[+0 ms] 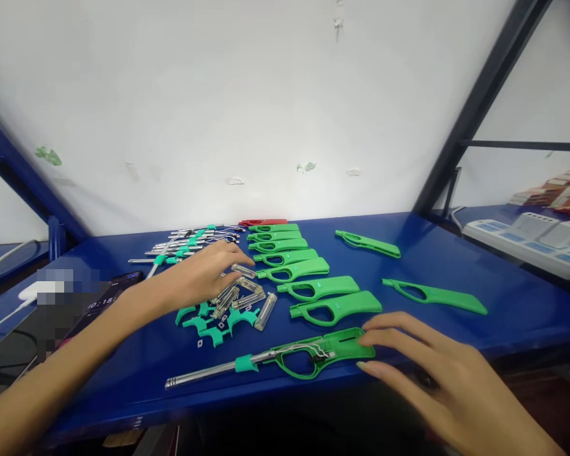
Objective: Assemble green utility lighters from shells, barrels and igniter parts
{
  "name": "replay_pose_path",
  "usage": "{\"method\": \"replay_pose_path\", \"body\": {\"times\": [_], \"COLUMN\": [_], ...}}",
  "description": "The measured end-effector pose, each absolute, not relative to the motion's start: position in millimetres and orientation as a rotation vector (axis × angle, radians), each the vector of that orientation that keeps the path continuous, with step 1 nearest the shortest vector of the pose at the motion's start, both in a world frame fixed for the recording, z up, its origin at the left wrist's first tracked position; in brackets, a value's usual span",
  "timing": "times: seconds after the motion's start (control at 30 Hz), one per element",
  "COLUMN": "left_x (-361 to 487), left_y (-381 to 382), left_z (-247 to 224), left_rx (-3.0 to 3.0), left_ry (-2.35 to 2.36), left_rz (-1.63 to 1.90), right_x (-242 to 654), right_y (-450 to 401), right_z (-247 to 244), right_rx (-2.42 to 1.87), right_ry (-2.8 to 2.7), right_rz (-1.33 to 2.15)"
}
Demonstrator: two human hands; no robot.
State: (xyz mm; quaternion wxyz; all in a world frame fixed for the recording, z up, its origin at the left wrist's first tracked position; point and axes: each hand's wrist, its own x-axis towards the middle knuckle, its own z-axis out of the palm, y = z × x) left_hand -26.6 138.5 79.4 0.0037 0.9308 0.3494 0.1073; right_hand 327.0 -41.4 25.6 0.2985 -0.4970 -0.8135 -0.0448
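My left hand (pixel 211 269) is over a pile of clear plastic fuel tanks (pixel 266 311), thumb and forefinger closed around one tank (pixel 244 271). My right hand (pixel 422 361) grips the wide end of an open green lighter shell half (pixel 349 345) at the table's front edge, fingers on its inside and thumb along the near side. In that shell lie white wires and a dark igniter part (pixel 319 364). A metal lighter tube (pixel 204 373) with a teal trigger (pixel 246 363) around it sticks out to the left.
Loose teal triggers (pixel 213 332) lie left of a row of green lighter shells (pixel 320 287). Behind are metal tube assemblies (pixel 185 244) and a red shell (pixel 266 222). Two green shells (pixel 434 296) lie to the right. A phone (pixel 104 304) is at left; a white wall stands behind.
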Motion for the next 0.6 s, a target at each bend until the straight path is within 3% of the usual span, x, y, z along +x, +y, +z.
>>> {"method": "replay_pose_path", "body": {"times": [0.33, 0.6], "left_x": [17.7, 4.7], "left_y": [-3.9, -5.9], "left_z": [50.7, 29.3], "left_rx": [3.192, 3.142], "left_ry": [0.99, 1.213], "left_rz": [0.842, 0.683], "right_x": [332.7, 334.2], "right_y": [-39.1, -34.9], "right_z": [11.3, 5.5], "right_rx": [-1.429, -1.497], "right_ry": [-2.241, -2.178], "right_rz": [-0.081, 0.103]}}
